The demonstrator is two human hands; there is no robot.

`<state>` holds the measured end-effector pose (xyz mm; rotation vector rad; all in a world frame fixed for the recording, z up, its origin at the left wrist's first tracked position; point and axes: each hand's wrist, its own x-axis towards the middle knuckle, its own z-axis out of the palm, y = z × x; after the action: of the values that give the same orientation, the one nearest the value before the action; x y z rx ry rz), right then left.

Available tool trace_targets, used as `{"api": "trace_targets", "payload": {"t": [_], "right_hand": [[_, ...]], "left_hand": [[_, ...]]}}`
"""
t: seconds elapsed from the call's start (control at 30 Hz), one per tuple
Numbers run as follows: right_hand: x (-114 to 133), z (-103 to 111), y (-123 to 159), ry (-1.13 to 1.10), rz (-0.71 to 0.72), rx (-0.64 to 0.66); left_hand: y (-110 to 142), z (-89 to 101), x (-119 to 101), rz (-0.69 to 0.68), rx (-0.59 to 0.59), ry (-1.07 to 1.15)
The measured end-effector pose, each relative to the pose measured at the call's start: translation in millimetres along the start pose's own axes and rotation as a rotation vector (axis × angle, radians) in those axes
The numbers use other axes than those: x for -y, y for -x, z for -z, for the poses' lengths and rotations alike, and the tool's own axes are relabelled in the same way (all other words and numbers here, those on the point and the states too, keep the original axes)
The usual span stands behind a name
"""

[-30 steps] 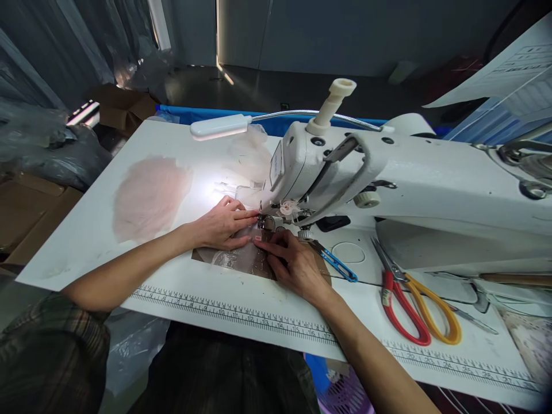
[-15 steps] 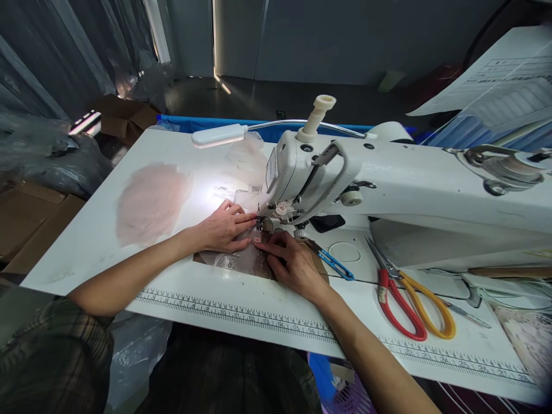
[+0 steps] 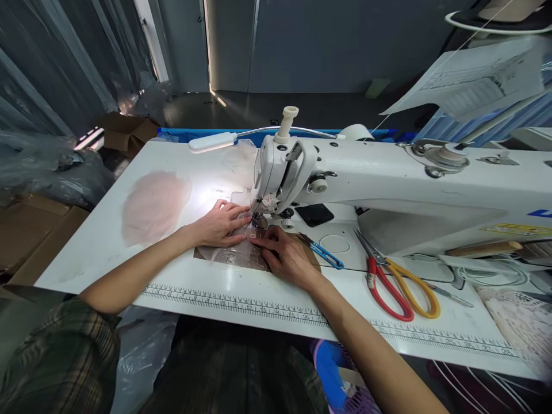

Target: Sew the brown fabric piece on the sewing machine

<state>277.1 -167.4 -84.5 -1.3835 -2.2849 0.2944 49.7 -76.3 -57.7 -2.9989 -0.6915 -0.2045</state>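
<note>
A white sewing machine (image 3: 388,172) stands on a white table (image 3: 95,241). Under its needle lies a sheer pale fabric piece (image 3: 235,253) on a brown patch of the table. My left hand (image 3: 218,224) rests flat on the fabric left of the needle, fingers stretched toward the presser foot. My right hand (image 3: 287,256) lies on the fabric just in front of the needle, its fingers pressed down on the cloth.
Red and yellow scissors (image 3: 394,282) lie right of my hands, small blue thread snips (image 3: 325,256) nearer. A pink sheer piece (image 3: 155,204) lies far left. A lamp (image 3: 213,142) lights the needle. A printed ruler (image 3: 241,305) lines the front edge. Cardboard boxes (image 3: 38,227) sit left.
The view has shifted, so the machine looks further right and smaller. Both hands stay on the fabric at the needle, in nearly the same pose.
</note>
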Motion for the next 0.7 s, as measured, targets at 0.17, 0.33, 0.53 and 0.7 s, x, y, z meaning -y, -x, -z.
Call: {"api": "trace_targets", "payload": {"t": [0.17, 0.33, 0.53, 0.7], "right_hand": [[-1.3, -1.0, 0.0, -0.002, -0.006, 0.001], [-2.9, -0.5, 1.8, 0.000, 0.038, -0.013], [-1.3, 1.7, 3.6, -0.001, 0.051, -0.015], [-1.5, -0.9, 3.8, -0.009, 0.070, -0.048]], "left_hand": [[0.0, -3.4, 1.6, -0.036, -0.026, 0.034], [2.8, -14.5, 2.6, -0.035, -0.058, 0.067], [-1.3, 13.3, 4.9, 0.013, -0.255, 0.139], [71.5, 73.9, -47.4, 0.119, 0.013, 0.559]]}}
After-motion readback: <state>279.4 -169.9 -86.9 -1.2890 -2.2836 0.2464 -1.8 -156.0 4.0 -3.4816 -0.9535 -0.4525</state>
